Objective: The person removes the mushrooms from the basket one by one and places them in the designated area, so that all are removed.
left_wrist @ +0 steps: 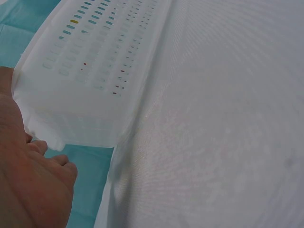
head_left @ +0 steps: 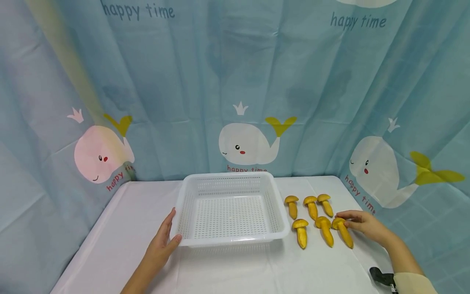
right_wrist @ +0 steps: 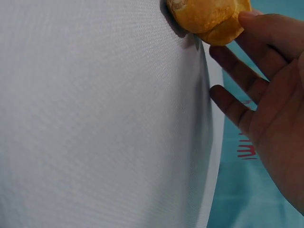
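Observation:
A white perforated plastic basket [head_left: 235, 239] stands on the white-covered table. My left hand [head_left: 160, 241] grips its left side, the thumb near the front corner; the left wrist view shows the fingers curled at the basket's end wall [left_wrist: 71, 114]. To the right of the basket, several yellow mushrooms with rounded caps lie with stems toward me. My right hand [head_left: 371, 228] pinches the cap of the front-right mushroom [head_left: 345, 236]. In the right wrist view, the thumb presses on that yellow cap [right_wrist: 206, 19], while two other fingers stand apart from it.
Beside the held one lies another mushroom [head_left: 325, 232]; a further mushroom [head_left: 301, 234] is nearest the basket in the front row. A back row includes a mushroom [head_left: 292, 208]. A black object [head_left: 382, 277] is by the right wrist. A blue whale-print curtain [head_left: 176, 143] surrounds the table.

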The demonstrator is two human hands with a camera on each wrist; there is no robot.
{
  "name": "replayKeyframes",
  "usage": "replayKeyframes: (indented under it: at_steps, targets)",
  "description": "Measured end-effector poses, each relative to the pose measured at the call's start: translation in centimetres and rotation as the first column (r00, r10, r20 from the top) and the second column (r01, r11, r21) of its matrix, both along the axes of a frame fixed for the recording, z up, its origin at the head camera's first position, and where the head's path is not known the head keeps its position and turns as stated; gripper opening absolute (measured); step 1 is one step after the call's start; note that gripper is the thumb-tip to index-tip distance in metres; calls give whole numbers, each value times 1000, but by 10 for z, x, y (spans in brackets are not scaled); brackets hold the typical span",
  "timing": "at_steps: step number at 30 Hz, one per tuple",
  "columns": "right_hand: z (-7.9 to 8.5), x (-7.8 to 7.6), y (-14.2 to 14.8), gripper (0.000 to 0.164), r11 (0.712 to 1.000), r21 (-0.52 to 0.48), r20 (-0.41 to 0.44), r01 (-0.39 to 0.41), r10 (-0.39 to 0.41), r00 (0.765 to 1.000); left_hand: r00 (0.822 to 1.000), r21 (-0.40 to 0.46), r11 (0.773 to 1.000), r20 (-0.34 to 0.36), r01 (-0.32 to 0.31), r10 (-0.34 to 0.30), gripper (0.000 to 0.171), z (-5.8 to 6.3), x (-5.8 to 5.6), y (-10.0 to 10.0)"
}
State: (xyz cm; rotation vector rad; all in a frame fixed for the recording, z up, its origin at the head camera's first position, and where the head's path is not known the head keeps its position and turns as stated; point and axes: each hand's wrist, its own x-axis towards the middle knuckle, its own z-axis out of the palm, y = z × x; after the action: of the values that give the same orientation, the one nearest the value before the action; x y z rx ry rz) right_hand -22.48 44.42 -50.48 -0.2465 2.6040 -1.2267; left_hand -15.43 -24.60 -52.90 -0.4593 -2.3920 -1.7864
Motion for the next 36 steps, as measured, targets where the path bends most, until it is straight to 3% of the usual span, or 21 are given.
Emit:
replayKeyframes:
  at_steps: [15,36]
  targets:
    - [5,8,-5,38,998,27,-118,51,-48,992,1000,5,1000,-6,15,-15,82,-3,-1,-1]
    - [8,18,-24,35,986,75,-260,147,-123,958,1000,-36,999,-26,-5,4,81,-3,-2,-2]
